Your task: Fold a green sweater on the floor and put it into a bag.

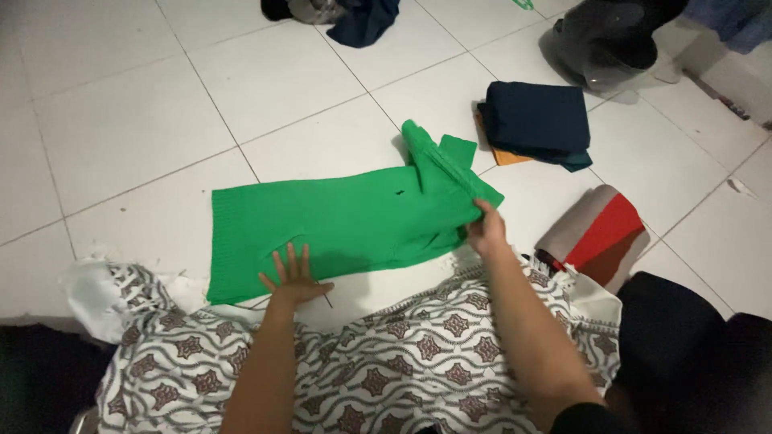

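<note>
A bright green knit sweater lies spread on the white tiled floor, its sleeves folded over at the right end. My left hand presses flat, fingers spread, on the sweater's near edge. My right hand pinches the folded sleeve part at the sweater's right end. Both forearms reach out over a patterned grey and brown cloth that covers my lap.
A folded dark navy garment rests on an orange one at the back right. A folded red, grey and brown cloth lies to the right. Dark clothes and a dark helmet-like object sit farther back.
</note>
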